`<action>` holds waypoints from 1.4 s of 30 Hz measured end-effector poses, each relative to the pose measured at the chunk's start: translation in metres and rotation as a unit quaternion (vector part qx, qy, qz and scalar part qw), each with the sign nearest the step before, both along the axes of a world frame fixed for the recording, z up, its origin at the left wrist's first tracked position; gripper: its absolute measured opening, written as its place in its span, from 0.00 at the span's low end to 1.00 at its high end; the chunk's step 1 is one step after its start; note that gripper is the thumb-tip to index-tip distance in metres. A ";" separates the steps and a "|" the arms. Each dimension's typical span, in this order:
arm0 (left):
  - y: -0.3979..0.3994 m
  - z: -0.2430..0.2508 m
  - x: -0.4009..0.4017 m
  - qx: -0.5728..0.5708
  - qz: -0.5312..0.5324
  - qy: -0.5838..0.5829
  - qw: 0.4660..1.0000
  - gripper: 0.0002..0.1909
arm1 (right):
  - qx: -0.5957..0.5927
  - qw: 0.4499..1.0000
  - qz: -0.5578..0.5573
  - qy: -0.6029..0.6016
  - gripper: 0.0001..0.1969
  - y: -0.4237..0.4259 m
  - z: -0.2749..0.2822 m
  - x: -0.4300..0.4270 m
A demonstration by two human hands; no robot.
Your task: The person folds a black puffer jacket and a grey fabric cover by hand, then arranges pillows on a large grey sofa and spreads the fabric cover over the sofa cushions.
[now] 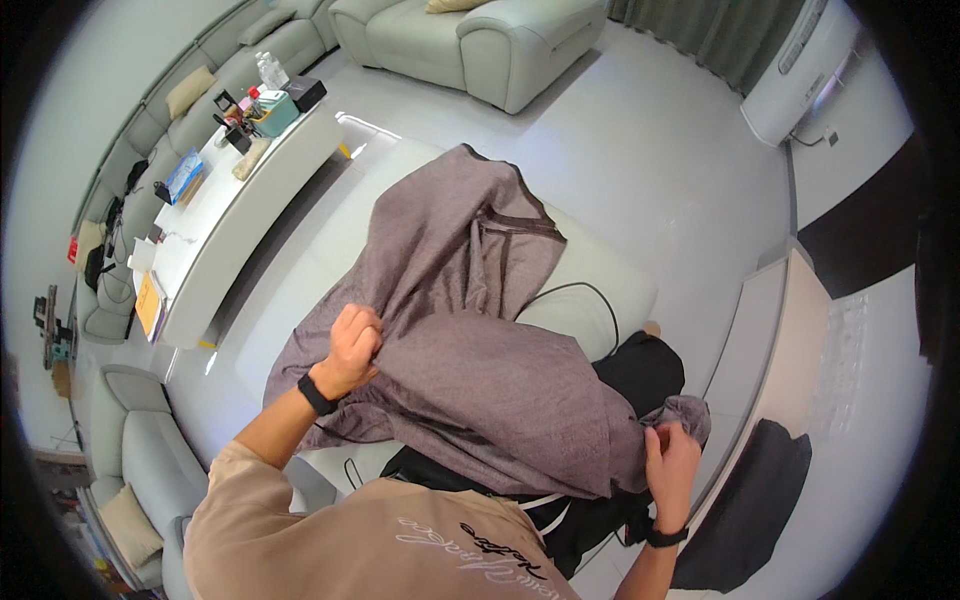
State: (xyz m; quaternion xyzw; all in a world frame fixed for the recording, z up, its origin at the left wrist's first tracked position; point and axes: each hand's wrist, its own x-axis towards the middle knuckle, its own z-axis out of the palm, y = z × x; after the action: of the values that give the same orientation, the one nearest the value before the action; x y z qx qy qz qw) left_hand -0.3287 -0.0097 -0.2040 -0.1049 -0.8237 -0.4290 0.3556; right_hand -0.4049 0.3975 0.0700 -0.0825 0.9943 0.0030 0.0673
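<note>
A grey-brown fabric garment with dark trim lies across my lap and over the pale upholstered seat before me. The trimmed opening of the garment spreads at its far end, showing the inside. My left hand pinches a fold at the garment's left side. Over at the right, my right hand grips a narrower, bunched part of the same cloth, which may be a sleeve. Black bands circle both wrists. Underneath, black trousers show at the right, and a thin black cord loops out from the cloth.
A white coffee table at the left bears a teal organiser box, bottles and papers. Pale green sofas stand behind and at the left. A low cabinet runs along the right, with a dark cloth near it.
</note>
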 end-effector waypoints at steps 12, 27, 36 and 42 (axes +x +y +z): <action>0.007 0.017 0.005 -0.127 -0.198 -0.366 0.900 0.49 | -0.015 0.974 0.206 -0.090 0.13 -0.099 -0.054 -0.004; 0.096 -0.037 -0.224 -0.084 0.001 -0.436 0.896 0.26 | -0.186 0.918 0.228 -0.265 0.08 -0.088 -0.009 0.090; 0.030 0.048 -0.283 0.084 -0.090 -0.345 0.931 0.15 | -0.214 0.941 0.183 -0.185 0.08 -0.071 -0.007 0.079; -0.020 0.209 -0.281 0.429 -0.196 -0.246 0.847 0.11 | -0.278 0.945 0.155 -0.076 0.08 -0.084 0.006 0.052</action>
State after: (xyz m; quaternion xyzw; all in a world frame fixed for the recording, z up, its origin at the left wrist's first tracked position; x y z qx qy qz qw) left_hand -0.6093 -0.0299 0.0046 0.0081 -0.5803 -0.8122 0.0593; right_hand -0.3530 0.3136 0.0756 -0.2505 0.9227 -0.2693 0.1158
